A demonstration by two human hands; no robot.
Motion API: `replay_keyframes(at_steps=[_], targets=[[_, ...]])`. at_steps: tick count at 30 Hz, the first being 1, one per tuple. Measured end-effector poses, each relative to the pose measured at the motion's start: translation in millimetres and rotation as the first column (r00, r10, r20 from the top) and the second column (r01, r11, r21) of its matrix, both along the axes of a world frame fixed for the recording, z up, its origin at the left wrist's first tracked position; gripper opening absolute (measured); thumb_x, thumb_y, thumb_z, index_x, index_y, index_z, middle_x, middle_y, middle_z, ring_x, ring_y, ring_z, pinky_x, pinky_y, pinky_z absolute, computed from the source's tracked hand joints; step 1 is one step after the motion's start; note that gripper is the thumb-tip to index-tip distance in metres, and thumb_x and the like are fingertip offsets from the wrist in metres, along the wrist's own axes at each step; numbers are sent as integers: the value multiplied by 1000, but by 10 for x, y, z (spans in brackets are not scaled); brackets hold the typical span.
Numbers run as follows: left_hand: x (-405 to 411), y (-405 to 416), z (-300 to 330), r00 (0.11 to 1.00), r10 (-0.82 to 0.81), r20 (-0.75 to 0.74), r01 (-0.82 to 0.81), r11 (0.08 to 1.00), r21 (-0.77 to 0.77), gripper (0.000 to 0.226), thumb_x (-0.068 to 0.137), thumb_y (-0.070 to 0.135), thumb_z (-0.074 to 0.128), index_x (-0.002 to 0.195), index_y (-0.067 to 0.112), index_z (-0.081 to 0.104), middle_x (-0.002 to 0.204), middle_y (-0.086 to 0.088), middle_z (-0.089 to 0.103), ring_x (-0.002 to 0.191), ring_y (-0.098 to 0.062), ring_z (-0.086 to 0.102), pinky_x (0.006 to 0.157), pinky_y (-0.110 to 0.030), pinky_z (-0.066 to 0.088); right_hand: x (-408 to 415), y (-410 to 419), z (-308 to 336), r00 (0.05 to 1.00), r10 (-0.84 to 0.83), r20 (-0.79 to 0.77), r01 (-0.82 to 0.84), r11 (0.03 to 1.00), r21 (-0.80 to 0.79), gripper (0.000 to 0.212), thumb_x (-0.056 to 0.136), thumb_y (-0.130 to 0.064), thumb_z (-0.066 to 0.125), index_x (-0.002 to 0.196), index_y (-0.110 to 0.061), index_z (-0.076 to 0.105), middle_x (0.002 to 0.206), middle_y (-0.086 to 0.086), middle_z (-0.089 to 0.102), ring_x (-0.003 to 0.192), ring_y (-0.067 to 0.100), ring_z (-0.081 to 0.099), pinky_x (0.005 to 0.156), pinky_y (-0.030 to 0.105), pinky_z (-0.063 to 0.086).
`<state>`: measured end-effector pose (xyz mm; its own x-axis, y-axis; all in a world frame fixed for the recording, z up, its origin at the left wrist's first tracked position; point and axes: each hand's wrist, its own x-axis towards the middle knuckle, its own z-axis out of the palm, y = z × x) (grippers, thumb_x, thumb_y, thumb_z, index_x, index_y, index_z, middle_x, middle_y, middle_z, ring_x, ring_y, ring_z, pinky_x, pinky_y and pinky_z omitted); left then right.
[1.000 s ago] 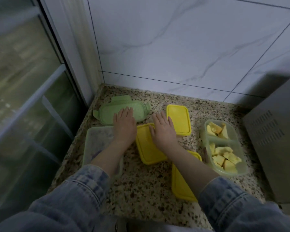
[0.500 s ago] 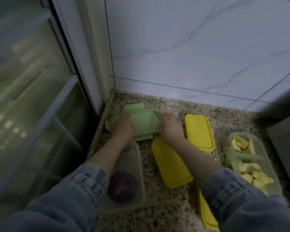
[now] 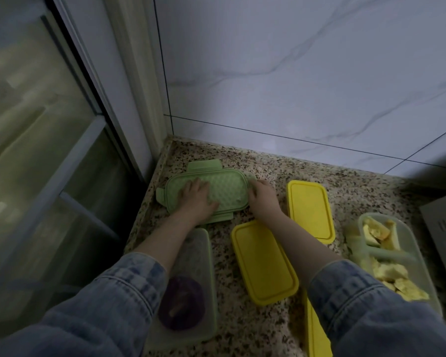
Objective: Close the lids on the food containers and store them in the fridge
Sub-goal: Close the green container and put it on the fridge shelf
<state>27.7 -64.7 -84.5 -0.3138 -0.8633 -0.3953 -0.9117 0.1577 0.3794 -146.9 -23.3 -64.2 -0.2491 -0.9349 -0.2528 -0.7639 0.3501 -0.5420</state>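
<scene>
The left hand (image 3: 195, 195) lies flat, fingers spread, on the green lid (image 3: 209, 193) at the back corner of the counter (image 3: 242, 331), while the right hand (image 3: 262, 195) curls round its right end — whether it truly grips, I cannot tell. Lifted carelessly, the lid's loose clip tabs could snag the open container (image 3: 191, 287) just beside the left forearm — or seat crookedly on it and never seal.

Pale green dimpled lid (image 3: 222, 188); 3 plain yellow lids (image 3: 264, 261); speckled beige-black granite countertop (image 3: 242, 328); white grey-veined wall tiles (image 3: 294, 73); faded blue denim sleeves (image 3: 108, 305).
</scene>
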Motion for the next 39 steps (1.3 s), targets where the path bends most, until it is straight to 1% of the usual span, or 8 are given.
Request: replay_keyframes(at_steps=[6,8,11,15,19,24,32,39], targets=[[-90,74,-30,998,-60,8,59,996,72,113,61,86,49,151,33,4,160,-6,-15,146,-32,-17,114,-58,-11,-32,-81,4,995,-86,43,87,996,-25,40,95,0,41,133,-4,54,141,14,45,121,33,49,95,33,44],[-97,80,-23,998,-67,0,67,995,70,119,57,86,52,151,34,3,160,-5,-17,146,-32,-19,113,-58,-12,-34,-82,38,991,-122,56,124,991,-41,40,94,2,43,133,-5,54,142,13,45,118,33,52,88,29,47],[-123,99,31,997,-53,-53,56,996,70,119,58,82,59,151,33,3,160,-6,-18,146,-31,-18,115,-57,-9,-37,-44,106,986,-141,84,151,980,-128,37,93,-2,51,129,-5,58,137,14,51,113,35,56,97,43,49],[-161,164,130,991,-95,-98,98,995,23,120,58,76,65,151,32,2,160,-6,-15,147,-31,-14,118,-54,-4,-49,-20,240,971,-207,121,230,946,-229,34,92,0,52,124,-4,62,132,15,58,118,32,56,99,45,48],[-169,222,221,958,-97,-269,64,990,-130,96,72,42,75,150,20,22,160,-11,12,147,-29,10,121,-39,15,2,-17,421,956,-231,181,278,911,-305,33,91,1,51,122,-2,64,124,15,65,105,30,64,92,42,53],[-118,310,385,894,-122,-431,-17,952,-305,49,82,9,65,130,6,55,135,-14,54,127,-28,49,105,-30,36,66,39,598,938,-254,236,328,871,-366,32,93,-5,53,122,-7,64,110,12,70,82,28,68,75,42,57],[-114,363,714,846,-159,-509,-125,869,-478,34,97,7,44,128,3,57,123,-17,63,111,-29,59,96,-36,46,131,240,778,919,-162,360,332,811,-482,40,97,-9,49,137,-8,48,122,15,59,106,27,59,89,39,52],[-344,476,1217,729,-178,-661,-266,816,-513,20,95,16,51,101,3,65,81,-9,65,68,-16,54,56,-21,38,-112,434,917,871,-258,418,426,821,-380,43,98,-20,51,137,-4,46,128,17,57,113,28,57,93,36,49]])
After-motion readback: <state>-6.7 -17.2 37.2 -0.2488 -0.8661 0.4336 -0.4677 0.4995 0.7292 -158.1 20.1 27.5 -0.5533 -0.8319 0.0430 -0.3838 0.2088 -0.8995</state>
